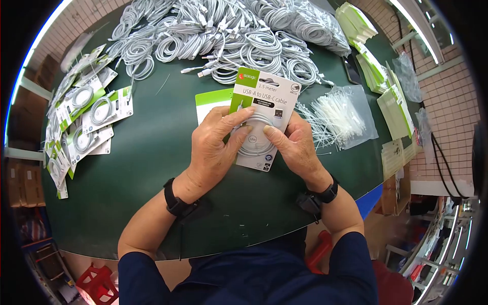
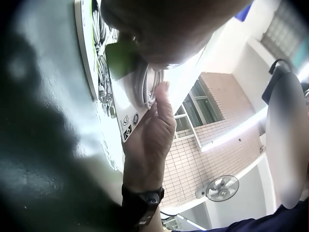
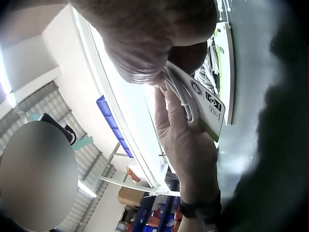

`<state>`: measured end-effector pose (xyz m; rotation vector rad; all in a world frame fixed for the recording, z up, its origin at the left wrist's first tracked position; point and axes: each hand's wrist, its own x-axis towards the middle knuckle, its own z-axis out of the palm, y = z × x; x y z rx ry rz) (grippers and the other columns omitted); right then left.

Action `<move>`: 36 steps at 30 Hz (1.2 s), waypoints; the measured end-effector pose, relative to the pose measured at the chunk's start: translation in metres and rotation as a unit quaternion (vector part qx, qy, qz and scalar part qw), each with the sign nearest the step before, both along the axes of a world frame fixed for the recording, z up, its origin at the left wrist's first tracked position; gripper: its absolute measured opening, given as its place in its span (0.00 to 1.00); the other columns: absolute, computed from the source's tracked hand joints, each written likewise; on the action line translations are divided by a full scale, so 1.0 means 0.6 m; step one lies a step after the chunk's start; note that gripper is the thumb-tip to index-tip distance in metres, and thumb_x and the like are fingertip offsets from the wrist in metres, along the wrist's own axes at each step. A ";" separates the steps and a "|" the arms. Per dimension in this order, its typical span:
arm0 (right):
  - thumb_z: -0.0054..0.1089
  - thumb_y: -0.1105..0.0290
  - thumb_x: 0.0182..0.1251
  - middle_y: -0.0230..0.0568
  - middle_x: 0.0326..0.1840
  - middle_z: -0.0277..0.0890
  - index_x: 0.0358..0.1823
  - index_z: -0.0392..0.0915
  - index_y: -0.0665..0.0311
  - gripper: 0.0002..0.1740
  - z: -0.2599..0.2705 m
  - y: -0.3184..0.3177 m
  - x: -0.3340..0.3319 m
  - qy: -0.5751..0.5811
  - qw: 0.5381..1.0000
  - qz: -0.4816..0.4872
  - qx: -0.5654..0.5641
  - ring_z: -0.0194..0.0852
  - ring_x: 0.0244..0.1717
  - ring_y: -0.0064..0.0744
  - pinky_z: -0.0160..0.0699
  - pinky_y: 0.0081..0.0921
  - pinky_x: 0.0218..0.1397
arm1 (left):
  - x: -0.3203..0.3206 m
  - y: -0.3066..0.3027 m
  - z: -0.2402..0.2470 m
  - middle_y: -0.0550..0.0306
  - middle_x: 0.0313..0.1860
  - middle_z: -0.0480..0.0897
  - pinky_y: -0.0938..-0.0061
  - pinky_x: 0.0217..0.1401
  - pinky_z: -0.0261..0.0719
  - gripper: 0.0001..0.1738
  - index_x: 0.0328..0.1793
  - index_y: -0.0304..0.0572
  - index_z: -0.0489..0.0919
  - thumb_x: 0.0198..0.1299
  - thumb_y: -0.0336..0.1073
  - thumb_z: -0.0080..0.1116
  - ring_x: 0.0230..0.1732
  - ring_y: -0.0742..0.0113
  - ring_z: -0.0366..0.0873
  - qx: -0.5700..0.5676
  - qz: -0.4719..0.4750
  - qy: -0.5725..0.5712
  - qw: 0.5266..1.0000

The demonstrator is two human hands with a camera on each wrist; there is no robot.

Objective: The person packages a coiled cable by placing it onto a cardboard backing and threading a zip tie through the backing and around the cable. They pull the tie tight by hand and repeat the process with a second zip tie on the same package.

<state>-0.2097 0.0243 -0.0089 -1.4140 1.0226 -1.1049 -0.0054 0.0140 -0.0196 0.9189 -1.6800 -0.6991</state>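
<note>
Both hands hold a green and white USB-A to USB-C cable card [image 1: 256, 94] over the table, its printed front facing up. A coiled pale grey cable [image 1: 257, 147] lies against the card's lower half. My left hand [image 1: 213, 145] grips the left edge, thumb and index finger across the coil. On the other side my right hand [image 1: 300, 150] pinches the right edge, its thumb on the coil and its other fingers behind the card. In the left wrist view the coil [image 2: 145, 87] stands out from the card. Another green-edged card [image 1: 211, 101] lies beyond the left hand.
Loose coiled cables [image 1: 259, 51] heap along the far side of the green table [image 1: 152, 168]. Carded cables [image 1: 101, 109] pile at the left. White cable ties [image 1: 338, 117] spill from a clear bag on the right, beside rows of cards [image 1: 399, 109] and a dark phone [image 1: 351, 70].
</note>
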 end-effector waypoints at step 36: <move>0.64 0.68 0.78 0.42 0.56 0.86 0.63 0.77 0.74 0.19 -0.003 -0.025 -0.018 -0.072 0.997 0.015 0.027 0.83 0.53 0.24 0.86 0.27 0.57 | 0.021 -0.024 0.031 0.60 0.39 0.87 0.64 0.44 0.83 0.16 0.43 0.45 0.86 0.47 0.26 0.79 0.42 0.57 0.84 -0.202 -0.178 -0.228 0.936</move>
